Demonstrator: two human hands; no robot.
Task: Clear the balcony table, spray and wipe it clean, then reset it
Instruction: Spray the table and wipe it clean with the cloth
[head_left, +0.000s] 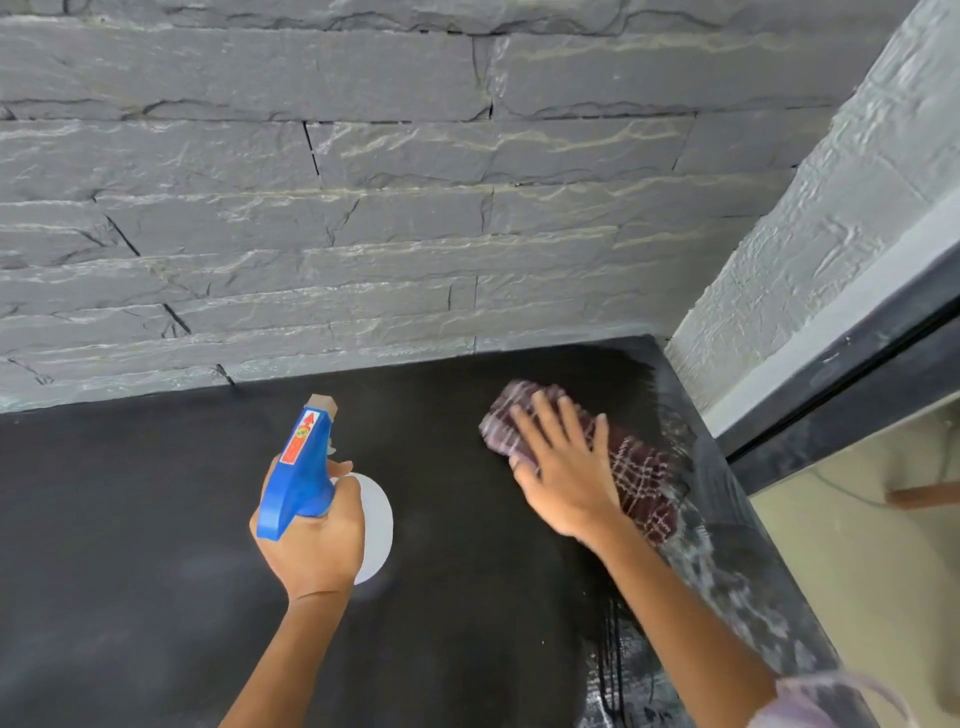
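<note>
Table (156, 519) top, dark and bare of anything but the cleaning gear, runs into the corner under the slate wall (311, 208), so I judge the wiping step is under way. Her right hand (563, 467) lies flat, fingers spread, pressing the checked cloth (644, 478) beside the wet right edge, while her left hand (311, 540) grips the blue-headed spray bottle (298, 467) over the middle. Next, I'd guess, comes wiping the dry left side.

Table (130, 571) left half lies open (stone wall (311, 208) blocks the far edge).
</note>
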